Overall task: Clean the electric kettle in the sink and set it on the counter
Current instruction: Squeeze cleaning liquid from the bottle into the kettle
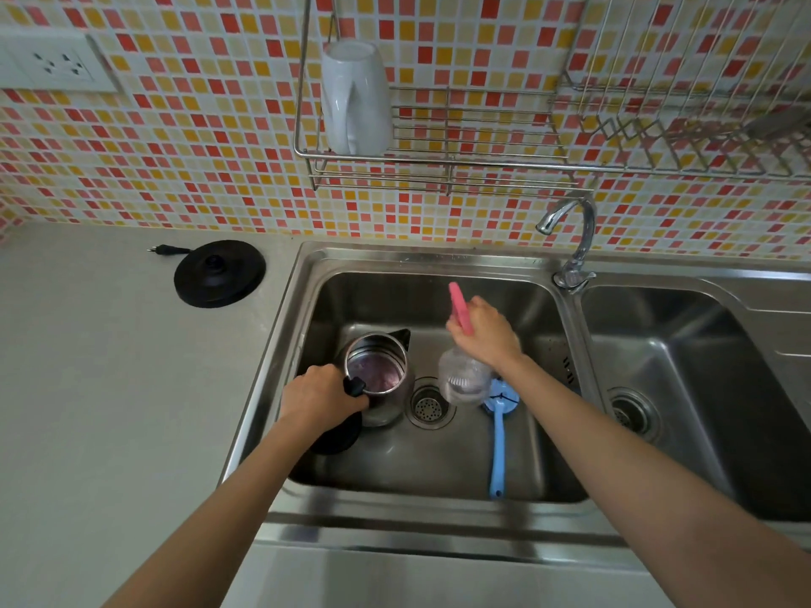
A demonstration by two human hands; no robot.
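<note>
A steel electric kettle stands upright in the left sink basin with its lid open and its black spout pointing away from me. My left hand grips the kettle's black handle on its near side. My right hand holds a pink-handled brush whose pale bristle head hangs blurred just right of the kettle, above the drain. The kettle's black base sits on the grey counter to the left, its plug lying beside it.
A blue-handled brush lies in the basin right of the drain. The faucet rises between the two basins; a second basin is at right. A wire rack holding a white mug hangs overhead. A wall socket is upper left.
</note>
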